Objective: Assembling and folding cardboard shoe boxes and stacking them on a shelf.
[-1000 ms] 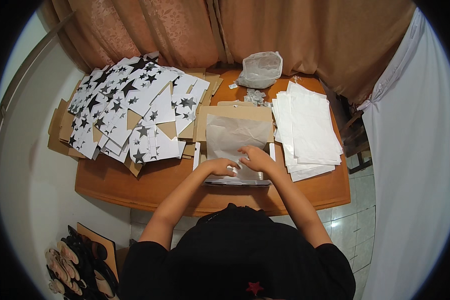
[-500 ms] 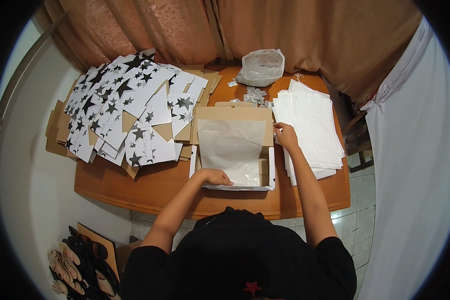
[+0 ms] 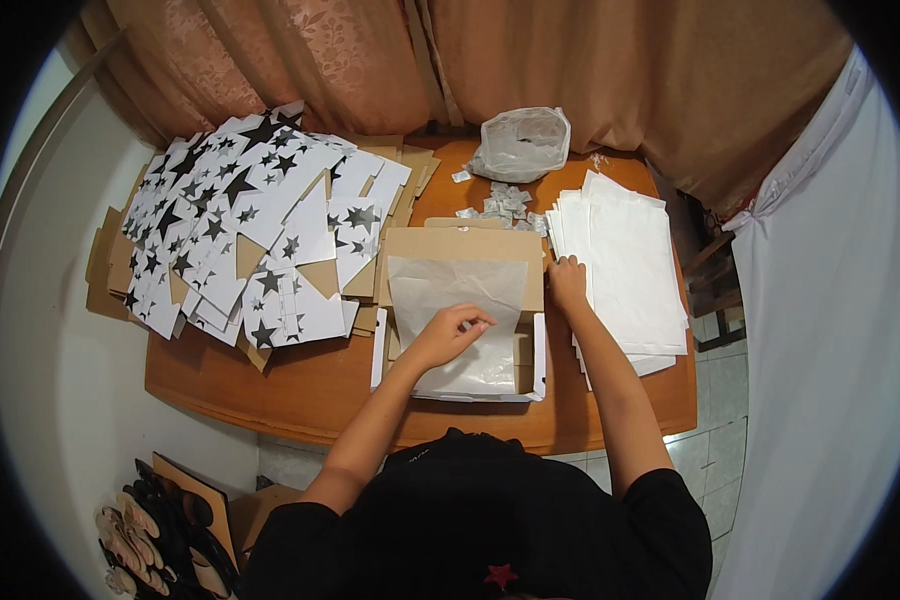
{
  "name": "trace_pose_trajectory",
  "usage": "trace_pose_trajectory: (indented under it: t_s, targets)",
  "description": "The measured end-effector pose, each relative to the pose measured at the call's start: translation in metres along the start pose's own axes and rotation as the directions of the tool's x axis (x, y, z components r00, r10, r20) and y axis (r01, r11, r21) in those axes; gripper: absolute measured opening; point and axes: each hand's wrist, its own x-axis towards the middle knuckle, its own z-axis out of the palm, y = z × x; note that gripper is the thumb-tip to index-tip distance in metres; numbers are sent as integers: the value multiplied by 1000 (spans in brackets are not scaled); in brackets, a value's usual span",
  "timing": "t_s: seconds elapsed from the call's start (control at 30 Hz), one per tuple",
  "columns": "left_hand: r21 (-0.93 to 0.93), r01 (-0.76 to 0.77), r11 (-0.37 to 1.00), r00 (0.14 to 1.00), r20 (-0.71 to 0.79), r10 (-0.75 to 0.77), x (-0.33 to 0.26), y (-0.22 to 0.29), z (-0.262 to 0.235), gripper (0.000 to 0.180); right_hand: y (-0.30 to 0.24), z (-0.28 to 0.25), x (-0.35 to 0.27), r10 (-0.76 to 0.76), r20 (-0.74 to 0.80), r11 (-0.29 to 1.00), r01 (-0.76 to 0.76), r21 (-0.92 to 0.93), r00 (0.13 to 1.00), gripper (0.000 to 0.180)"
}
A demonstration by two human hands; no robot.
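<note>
An opened cardboard box [image 3: 379,350], white outside and brown inside, stands in front of me with its lid [image 3: 460,241] folded back. A sheet of thin white paper [image 3: 422,288] lines it and runs up over the lid. My left hand [image 3: 452,335] hovers above the paper, its fingers loosely bent and apart, with nothing seen in them. Just right of the box my right hand [image 3: 568,281] is down by the near left part of a stack of white paper sheets [image 3: 630,270]. Its fingers are curled together, and whatever lies under them is hidden.
Small silvery sachets [image 3: 507,202] lie scattered behind the box, near a translucent plastic bag [image 3: 525,142]. A spread pile of flat white cardboard pieces with black stars [image 3: 240,220] covers the table's left side. Shoes [image 3: 160,540] stand at the lower left beyond the wooden table [image 3: 240,390].
My left hand has left the box's front edge and risen over the paper. My right hand has come slightly nearer to me, its fingers now pointing down beside the sheets.
</note>
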Motion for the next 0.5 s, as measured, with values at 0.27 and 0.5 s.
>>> trace_pose_trajectory:
  t_s: [0.27, 0.5]
  targets:
    - [-9, -136, 991, 814, -571, 106, -10, -8, -12, 12, 6, -43, -24, 385, -223, 600, -59, 798, 896, 8]
    - [233, 156, 960, 615, -784, 90, -39, -37, -52, 41, -63, -102, -91, 337, 165, -59, -154, 986, 927, 13]
